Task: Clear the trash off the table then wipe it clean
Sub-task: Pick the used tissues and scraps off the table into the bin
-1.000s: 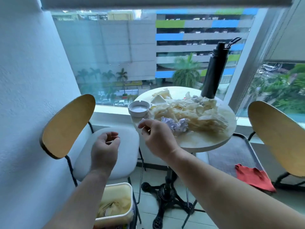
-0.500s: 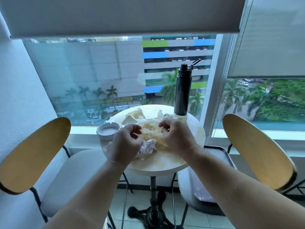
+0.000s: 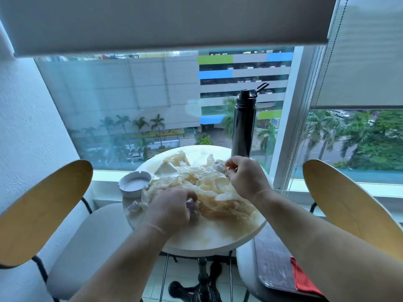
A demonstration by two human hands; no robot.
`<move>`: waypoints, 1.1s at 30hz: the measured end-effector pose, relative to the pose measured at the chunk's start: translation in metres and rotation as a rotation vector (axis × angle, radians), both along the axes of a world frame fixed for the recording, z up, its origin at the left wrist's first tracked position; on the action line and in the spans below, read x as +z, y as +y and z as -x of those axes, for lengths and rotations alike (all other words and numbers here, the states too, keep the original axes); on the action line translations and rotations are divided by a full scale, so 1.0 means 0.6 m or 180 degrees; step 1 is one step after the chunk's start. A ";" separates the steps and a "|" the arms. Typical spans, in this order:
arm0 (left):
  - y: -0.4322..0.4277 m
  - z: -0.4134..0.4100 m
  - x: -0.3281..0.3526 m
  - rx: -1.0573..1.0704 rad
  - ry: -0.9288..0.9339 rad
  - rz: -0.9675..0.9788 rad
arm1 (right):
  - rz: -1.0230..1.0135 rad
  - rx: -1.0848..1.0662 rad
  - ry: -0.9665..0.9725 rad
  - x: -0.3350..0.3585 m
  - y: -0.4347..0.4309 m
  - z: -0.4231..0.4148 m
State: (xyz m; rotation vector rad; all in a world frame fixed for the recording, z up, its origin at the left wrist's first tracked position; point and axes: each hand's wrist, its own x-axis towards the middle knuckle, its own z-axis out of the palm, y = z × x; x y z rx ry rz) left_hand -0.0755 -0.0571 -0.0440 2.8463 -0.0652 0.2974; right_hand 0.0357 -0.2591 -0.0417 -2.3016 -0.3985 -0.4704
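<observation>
A small round white table (image 3: 202,240) carries a heap of crumpled cream paper trash (image 3: 209,186). My left hand (image 3: 172,208) presses on the near left side of the heap, fingers curled around a purplish crumpled wad (image 3: 193,209). At the far right side of the heap my right hand (image 3: 246,175) pinches small scraps with closed fingertips. A loose whitish scrap (image 3: 134,207) lies at the table's left edge.
A white ashtray (image 3: 135,184) sits at the table's left rim and a tall black bottle (image 3: 243,127) stands at the back right. Two wood-backed chairs (image 3: 41,205) flank the table. A red cloth (image 3: 302,280) lies on a tray on the right chair's seat. Window glass stands behind.
Both hands moved onto the trash heap: the left came from beside the chair to the purplish wad, the right reached to the heap's far side. My view rose; the bin left the frame.
</observation>
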 end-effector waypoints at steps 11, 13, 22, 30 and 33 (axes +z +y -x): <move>0.059 -0.067 -0.017 -0.0180 -0.1205 0.1358 | 0.1443 0.0261 0.0477 -0.005 0.050 -0.139; 0.065 -0.084 -0.011 -0.0102 -0.1354 0.1343 | 0.1805 0.0291 0.0801 -0.001 0.054 -0.150; 0.040 -0.155 0.016 -0.0616 -0.1169 0.0833 | 0.0753 0.0171 0.0549 0.023 0.041 -0.152; -0.010 -0.234 0.012 -0.0211 0.0248 -0.0068 | -0.0384 0.0217 -0.0144 0.079 0.023 -0.135; -0.011 -0.251 -0.004 -0.0136 0.0117 0.0071 | -0.0912 0.0270 0.0021 0.093 0.015 -0.135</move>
